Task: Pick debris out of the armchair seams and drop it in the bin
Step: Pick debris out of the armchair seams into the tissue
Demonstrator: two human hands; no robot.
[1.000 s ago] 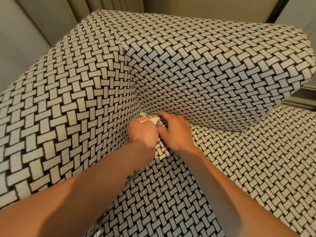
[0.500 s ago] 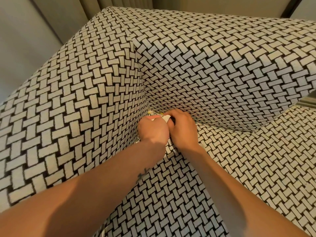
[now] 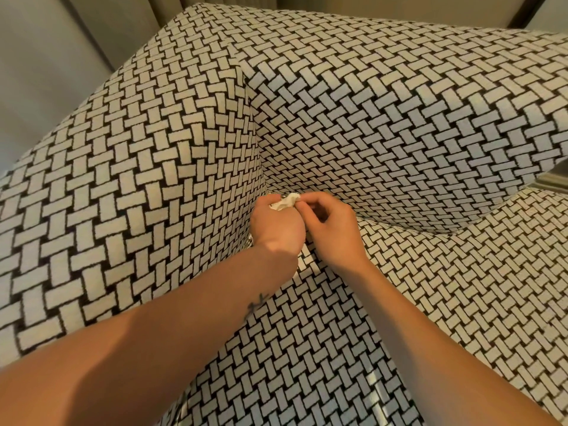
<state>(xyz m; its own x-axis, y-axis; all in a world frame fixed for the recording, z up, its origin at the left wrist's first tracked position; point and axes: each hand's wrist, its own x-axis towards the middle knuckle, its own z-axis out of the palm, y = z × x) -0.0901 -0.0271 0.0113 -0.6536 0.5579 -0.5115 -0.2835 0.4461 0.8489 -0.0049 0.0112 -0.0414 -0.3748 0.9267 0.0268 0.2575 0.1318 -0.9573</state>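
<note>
Head view looks down into the back left corner of a basket-weave armchair (image 3: pixel 399 124), where the armrest (image 3: pixel 138 179), the backrest (image 3: pixel 415 103) and the seat cushion (image 3: pixel 445 318) meet. The 2 hands are pressed close together right at that junction. The left hand (image 3: pixel 276 229) is curled into a fist around a crumpled white paper wad (image 3: pixel 284 202), which pokes out above its knuckles. The right hand (image 3: pixel 333 232) has its thumb and forefinger closed on the wad's upper edge, with its other fingers bent loosely behind. So both hands have a hold on the same piece, and neither is spread or idle.

The wad sits just above the seam corner (image 3: pixel 270 190), clear of the crease as far as I can see, though the left fist hides its lower part. I cannot tell whether any of it is caught in the fabric.

As a judgement, the picking half of this piece looks nearly done: the paper is out and gathered in hand. The dropping half is not yet done, and no bin shows anywhere in view, so a carry away from the chair is needed. The seams along the backrest and the right side of the cushion show no obvious scraps, but their depths are hidden and probably need checking
</note>
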